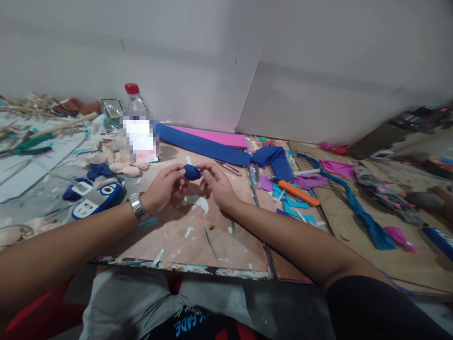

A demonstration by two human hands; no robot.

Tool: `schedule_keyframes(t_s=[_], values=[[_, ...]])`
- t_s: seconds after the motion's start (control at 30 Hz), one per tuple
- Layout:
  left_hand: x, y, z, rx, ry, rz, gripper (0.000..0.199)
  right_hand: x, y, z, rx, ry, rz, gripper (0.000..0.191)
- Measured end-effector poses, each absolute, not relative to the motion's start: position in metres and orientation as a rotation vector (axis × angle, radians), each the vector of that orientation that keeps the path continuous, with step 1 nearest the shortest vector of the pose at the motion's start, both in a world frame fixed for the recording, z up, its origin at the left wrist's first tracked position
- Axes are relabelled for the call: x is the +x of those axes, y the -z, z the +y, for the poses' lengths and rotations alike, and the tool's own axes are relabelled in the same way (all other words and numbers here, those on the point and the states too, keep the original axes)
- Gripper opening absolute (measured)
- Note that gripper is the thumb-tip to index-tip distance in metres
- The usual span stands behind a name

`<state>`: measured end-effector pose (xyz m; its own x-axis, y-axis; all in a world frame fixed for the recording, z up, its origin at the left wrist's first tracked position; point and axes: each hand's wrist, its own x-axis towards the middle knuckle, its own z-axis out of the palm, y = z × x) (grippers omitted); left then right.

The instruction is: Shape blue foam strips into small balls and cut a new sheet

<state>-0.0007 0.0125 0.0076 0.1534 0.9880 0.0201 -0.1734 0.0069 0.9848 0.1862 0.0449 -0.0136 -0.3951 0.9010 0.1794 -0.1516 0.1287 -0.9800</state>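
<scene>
A small dark blue bundle (191,173), cloth or paper by its look, is held above the table between both hands. My left hand (165,187), with a metal watch at the wrist, pinches its left side with thumb and fingers. On the right side my right hand (218,186) grips the bundle with closed fingertips. Behind the hands runs a long blue strip (205,148), folded at its right end, over a pink strip (226,139). White scraps (201,205) lie on the table (240,245) beneath the hands.
An orange cutter (296,192) lies right, among teal scraps and a twisted teal strip (361,217). To the left are a blue-and-white tool (97,200), pale bundles (125,169), green-handled pliers (33,144) and a red-capped bottle (136,99). A person's hand (446,196) shows far right.
</scene>
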Motion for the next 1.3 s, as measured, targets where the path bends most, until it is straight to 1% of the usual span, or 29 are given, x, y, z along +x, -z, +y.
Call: schedule_keyframes(t_s=[0.1,0.17,0.3,0.5,0.57,0.67,0.7,0.83,0.93,1.1,1.3], values=[[0.002,-0.007,0.01,0.917,-1.15,0.965,0.028,0.185,0.014,0.038,-0.777,-1.311,-1.585,0.048],[0.003,-0.009,0.007,0.884,-1.129,0.952,0.03,0.185,0.015,0.037,-0.802,-1.274,-1.63,0.049],[0.004,-0.008,0.006,0.872,-1.133,0.929,0.028,0.186,0.016,0.041,-0.861,-1.217,-1.67,0.044],[0.001,0.002,0.01,0.845,-1.168,0.85,0.028,0.187,0.014,0.042,-0.876,-1.223,-1.646,0.037],[0.0,0.004,0.01,0.884,-1.171,0.837,0.033,0.187,0.014,0.042,-0.884,-1.206,-1.648,0.034],[-0.001,0.004,0.008,1.039,-1.15,0.868,0.048,0.187,0.014,0.043,-0.907,-1.178,-1.643,0.033],[-0.001,0.004,0.007,1.105,-1.14,0.899,0.049,0.187,0.015,0.044,-0.91,-1.172,-1.645,0.032],[0.001,0.004,0.005,1.288,-1.128,1.009,0.043,0.189,0.017,0.047,-0.915,-1.093,-1.687,0.028],[0.002,0.006,0.006,1.303,-1.124,1.038,0.043,0.191,0.016,0.048,-0.915,-1.003,-1.766,0.025],[0.002,0.008,0.006,1.341,-1.112,1.057,0.044,0.192,0.015,0.047,-0.907,-0.959,-1.821,0.025],[0.003,0.006,0.005,1.447,-1.141,1.057,0.04,0.19,0.014,0.051,-0.764,-0.84,-1.829,0.013]])
